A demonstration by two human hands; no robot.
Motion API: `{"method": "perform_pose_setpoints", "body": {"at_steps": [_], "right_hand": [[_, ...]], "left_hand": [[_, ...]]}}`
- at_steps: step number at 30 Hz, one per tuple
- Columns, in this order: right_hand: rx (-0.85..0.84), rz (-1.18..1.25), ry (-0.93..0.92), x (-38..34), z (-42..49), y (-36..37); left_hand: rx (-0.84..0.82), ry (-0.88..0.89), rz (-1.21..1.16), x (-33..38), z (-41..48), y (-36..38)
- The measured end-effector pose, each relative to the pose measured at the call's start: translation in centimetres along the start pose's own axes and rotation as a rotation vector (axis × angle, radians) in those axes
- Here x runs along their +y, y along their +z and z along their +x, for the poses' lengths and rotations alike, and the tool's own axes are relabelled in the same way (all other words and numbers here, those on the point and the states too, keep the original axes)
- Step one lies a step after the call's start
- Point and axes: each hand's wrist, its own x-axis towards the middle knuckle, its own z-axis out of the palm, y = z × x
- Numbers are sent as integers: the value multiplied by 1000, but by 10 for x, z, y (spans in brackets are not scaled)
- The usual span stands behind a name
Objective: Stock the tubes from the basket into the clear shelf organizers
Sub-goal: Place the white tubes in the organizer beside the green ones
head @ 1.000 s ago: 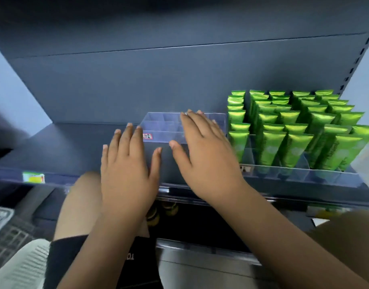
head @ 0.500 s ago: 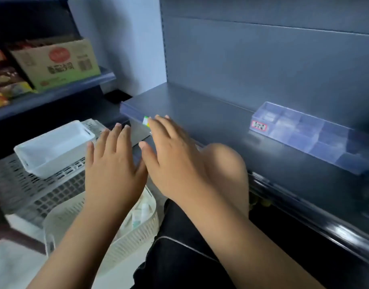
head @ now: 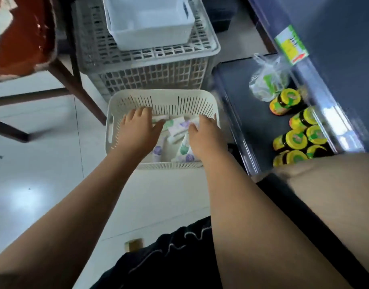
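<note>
**Both hands down in the basket**

We're looking down at a glossy white tiled floor (head: 43, 167), with window glare shining off it. The person is crouched low, with black shorts (head: 169, 257) at the bottom edge and a bare knee (head: 329, 184) at right.

The cream slotted basket (head: 116, 109) sits on the floor, and the tubes (head: 179, 128) lie loose and jumbled inside it, white with green and purple print. The left hand (head: 137, 128) is palm-down over the left half, thumb spread wide and fingers bent down near the far wall. The right hand (head: 204, 132) is over the right half, its fingers tipped down onto the tubes. It's blurred, so I cannot tell whether either hand actually has hold of a tube.

Just behind the basket stands a grey lattice crate (head: 150, 76), with a white bin (head: 148, 32) on top of it. To the right, a dark low shelf (head: 252, 113) carries yellow-lidded jars (head: 294, 140) and a clear plastic bag (head: 267, 80) with something green inside. A green-and-yellow price label (head: 292, 45) is fixed to the shelf edge above.

The basket's right wall is near the low shelf's front edge, and its far wall is close to the crate. There is bare floor on the left as far as a dark wooden chair leg (head: 81, 90). Both forearms cross the near rim.
</note>
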Motion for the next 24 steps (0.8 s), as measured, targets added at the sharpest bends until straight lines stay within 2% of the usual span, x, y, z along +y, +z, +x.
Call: {"method": "perform_pose_setpoints", "body": {"at_steps": [6, 9, 13, 19, 22, 24], "right_hand": [[-232, 2, 169, 7, 60, 52], [-327, -146, 92, 5, 91, 69], [-332, -239, -49, 3, 119, 94], [-376, -342, -146, 17, 158, 116], [-419, -374, -101, 27, 175, 120], [-455, -392, -93, 30, 186, 121]], "left_hand": [[-246, -255, -140, -35, 60, 77], [-319, -363, -112, -42, 82, 111], [-398, -486, -158, -36, 94, 127], [-418, -499, 52, -38, 103, 149], [-542, -577, 31, -30, 91, 159], [-683, -611, 22, -21, 83, 168]]}}
